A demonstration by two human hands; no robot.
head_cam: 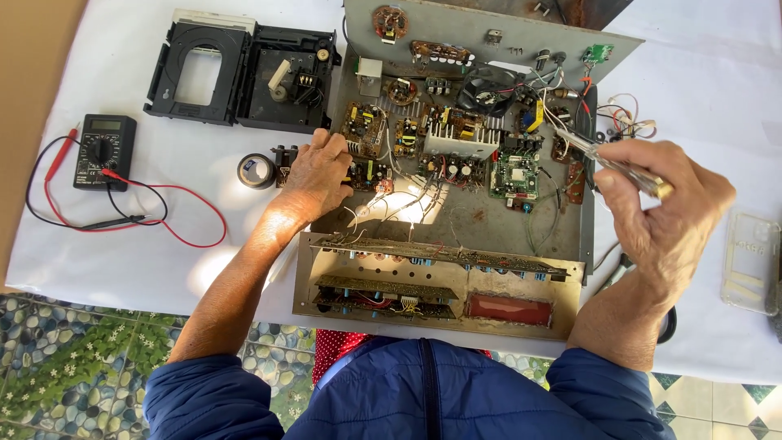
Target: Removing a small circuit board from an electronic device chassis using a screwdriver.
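Observation:
An opened metal chassis (456, 220) full of circuit boards and wires lies on the white-covered table. My left hand (316, 178) rests on its left edge, fingers touching a small brown board (364, 129). My right hand (664, 208) hovers at the chassis's right side, shut on a screwdriver (607, 161) with a clear handle; its shaft points up-left toward the wiring near a green board (514, 173). The front panel (440, 285) with a red display window lies folded toward me.
A black multimeter (103, 151) with red and black leads sits at the left. A black disc-drive mechanism (240, 73) lies at the back left, a tape roll (257, 170) beside my left hand. A clear plastic case (751, 261) is at the right edge.

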